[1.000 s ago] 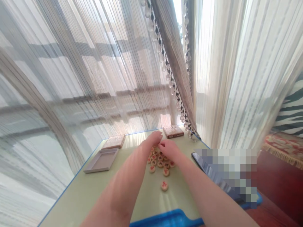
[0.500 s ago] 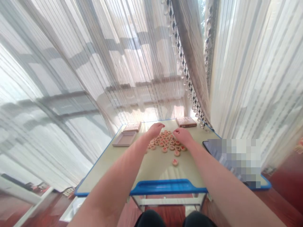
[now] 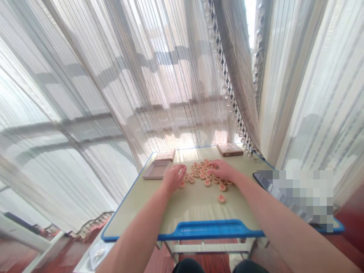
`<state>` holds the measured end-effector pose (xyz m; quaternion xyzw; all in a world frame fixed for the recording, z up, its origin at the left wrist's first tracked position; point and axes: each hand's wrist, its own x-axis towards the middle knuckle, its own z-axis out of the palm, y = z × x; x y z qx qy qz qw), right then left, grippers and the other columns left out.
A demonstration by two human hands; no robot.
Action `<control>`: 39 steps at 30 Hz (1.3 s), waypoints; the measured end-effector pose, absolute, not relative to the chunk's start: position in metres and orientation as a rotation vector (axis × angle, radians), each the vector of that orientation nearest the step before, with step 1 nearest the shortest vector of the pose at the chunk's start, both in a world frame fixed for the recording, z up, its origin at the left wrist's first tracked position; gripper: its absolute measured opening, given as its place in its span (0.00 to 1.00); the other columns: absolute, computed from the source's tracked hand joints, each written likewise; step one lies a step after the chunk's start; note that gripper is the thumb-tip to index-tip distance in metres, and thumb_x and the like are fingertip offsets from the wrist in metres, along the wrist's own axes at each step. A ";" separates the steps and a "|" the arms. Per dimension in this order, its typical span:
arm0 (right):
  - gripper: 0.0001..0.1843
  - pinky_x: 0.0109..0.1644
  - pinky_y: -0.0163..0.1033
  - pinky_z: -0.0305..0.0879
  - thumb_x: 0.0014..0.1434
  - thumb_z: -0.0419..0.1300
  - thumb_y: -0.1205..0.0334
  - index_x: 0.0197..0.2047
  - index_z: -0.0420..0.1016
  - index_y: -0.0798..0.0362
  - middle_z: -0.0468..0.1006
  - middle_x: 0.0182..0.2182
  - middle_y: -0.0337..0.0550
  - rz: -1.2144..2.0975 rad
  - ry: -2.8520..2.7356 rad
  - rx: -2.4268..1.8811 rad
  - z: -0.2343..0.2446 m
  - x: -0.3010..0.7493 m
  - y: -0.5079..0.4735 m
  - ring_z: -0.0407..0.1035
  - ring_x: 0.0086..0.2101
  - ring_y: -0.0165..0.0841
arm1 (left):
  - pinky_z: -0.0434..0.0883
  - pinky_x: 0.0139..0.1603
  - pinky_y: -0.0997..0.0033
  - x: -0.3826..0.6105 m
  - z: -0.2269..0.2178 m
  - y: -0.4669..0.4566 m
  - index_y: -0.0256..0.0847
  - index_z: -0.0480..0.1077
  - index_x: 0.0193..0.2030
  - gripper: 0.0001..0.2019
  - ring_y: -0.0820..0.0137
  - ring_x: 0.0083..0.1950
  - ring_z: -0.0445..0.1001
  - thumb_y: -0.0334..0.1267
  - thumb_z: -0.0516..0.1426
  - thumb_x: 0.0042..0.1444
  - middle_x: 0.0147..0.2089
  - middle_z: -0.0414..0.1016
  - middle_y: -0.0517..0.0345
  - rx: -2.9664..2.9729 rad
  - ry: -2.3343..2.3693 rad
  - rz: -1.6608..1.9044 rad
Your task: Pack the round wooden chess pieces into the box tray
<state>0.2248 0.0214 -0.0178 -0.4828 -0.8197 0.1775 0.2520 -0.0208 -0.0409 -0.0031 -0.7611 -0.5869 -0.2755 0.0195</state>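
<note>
Round wooden Chinese chess pieces (image 3: 202, 176) with red and dark marks lie loosely spread over the pale tabletop (image 3: 196, 206). At the left side of the spread is my left hand (image 3: 173, 178), its thumb and fingers apart and nothing visible between them. My right hand (image 3: 224, 170) reaches over the right side of the pieces with its fingers spread, touching or just above some of them. Its palm hides a few pieces. One piece (image 3: 222, 198) lies by itself nearer the front edge.
An open shallow box (image 3: 152, 177) stands left of my left hand. Behind it lies a flat printed box (image 3: 165, 154), and another box (image 3: 229, 149) is at the back right. A dark-edged tablet-like device (image 3: 273, 193), partly blurred out, lies right. A blue trough (image 3: 210, 228) lines the front edge.
My left hand has moved back toward me and to the left side of the pieces, off their far side. The right hand's fingers have spread over the pieces. The view has shifted slightly.
</note>
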 end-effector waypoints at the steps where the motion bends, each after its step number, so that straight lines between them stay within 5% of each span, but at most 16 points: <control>1: 0.21 0.55 0.41 0.59 0.54 0.56 0.54 0.48 0.75 0.56 0.73 0.49 0.50 0.462 -2.227 -1.342 -0.016 0.225 0.020 0.66 0.49 0.40 | 0.66 0.53 0.68 -0.020 -0.004 -0.040 0.40 0.70 0.47 0.19 0.65 0.51 0.71 0.48 0.46 0.60 0.48 0.75 0.52 -2.404 -1.836 -0.826; 4: 0.25 0.56 0.45 0.58 0.52 0.58 0.49 0.49 0.75 0.57 0.72 0.47 0.54 0.410 -2.242 -1.461 -0.012 0.227 0.016 0.65 0.49 0.45 | 0.61 0.60 0.66 -0.018 -0.007 -0.039 0.38 0.66 0.55 0.24 0.62 0.58 0.66 0.50 0.51 0.56 0.56 0.69 0.50 -2.557 -1.849 -0.697; 8: 0.43 0.55 0.50 0.58 0.40 0.65 0.41 0.58 0.67 0.53 0.68 0.50 0.56 0.573 -2.242 -1.587 -0.005 0.241 0.008 0.63 0.51 0.51 | 0.54 0.65 0.64 -0.015 -0.009 -0.041 0.40 0.59 0.61 0.30 0.61 0.65 0.57 0.54 0.51 0.55 0.64 0.60 0.50 -2.683 -1.852 -0.619; 12: 0.51 0.52 0.48 0.62 0.34 0.71 0.50 0.62 0.60 0.47 0.66 0.54 0.52 0.893 -2.332 -1.483 0.005 0.257 -0.001 0.66 0.48 0.46 | 0.55 0.65 0.62 -0.013 -0.011 -0.041 0.41 0.57 0.63 0.36 0.59 0.65 0.56 0.54 0.57 0.49 0.66 0.57 0.50 -2.747 -1.827 -0.574; 18: 0.39 0.48 0.42 0.64 0.39 0.68 0.60 0.57 0.67 0.47 0.73 0.45 0.46 0.991 -2.342 -1.390 0.009 0.254 -0.004 0.68 0.44 0.40 | 0.61 0.61 0.64 -0.011 -0.013 -0.038 0.41 0.56 0.63 0.36 0.59 0.61 0.63 0.52 0.58 0.48 0.63 0.62 0.50 -2.674 -1.938 -0.627; 34: 0.12 0.29 0.33 0.62 0.50 0.57 0.64 0.39 0.75 0.54 0.76 0.29 0.40 0.781 -2.214 -1.404 -0.001 0.238 0.002 0.67 0.23 0.28 | 0.61 0.60 0.64 -0.010 -0.010 -0.038 0.40 0.60 0.60 0.31 0.60 0.59 0.65 0.49 0.57 0.50 0.60 0.65 0.49 -2.552 -2.066 -0.722; 39: 0.10 0.36 0.35 0.63 0.51 0.56 0.63 0.35 0.77 0.54 0.77 0.31 0.43 0.591 -2.232 -1.400 -0.002 0.235 0.004 0.70 0.31 0.33 | 0.61 0.60 0.65 -0.012 -0.012 -0.036 0.40 0.61 0.59 0.28 0.61 0.59 0.65 0.49 0.55 0.52 0.60 0.66 0.49 -2.555 -2.013 -0.694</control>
